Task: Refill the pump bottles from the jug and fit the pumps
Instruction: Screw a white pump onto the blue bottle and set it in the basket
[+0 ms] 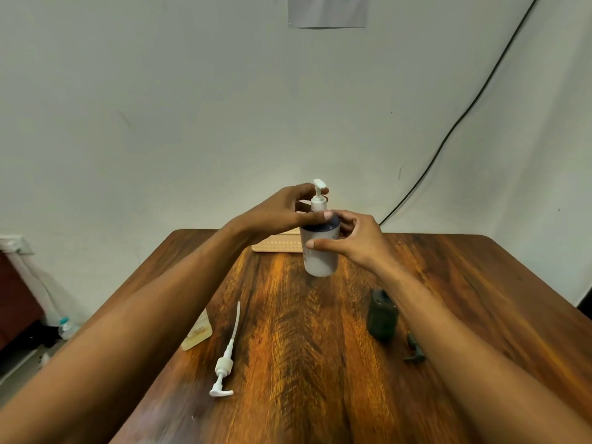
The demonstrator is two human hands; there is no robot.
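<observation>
Upright white bottle point(320, 251), nozzle away, both hands point(282, 209) gripping: left on pump point(319, 197), right on body

Both forearms are bare from the bottom edge of the view to the wrists; no sleeve, watch, bracelet or glove shows. The left hand point(282, 209) and the right hand point(349, 238) wear no rings, and the visible fingernails are short and unpainted.

White pump bottle point(321, 251) upright near table's point(464, 283) far edge; left hand point(275, 211) fingers around its pump point(318, 197), right hand point(355, 240) gripping body. Loose white pump point(224, 363) lies toward left edge.
</observation>
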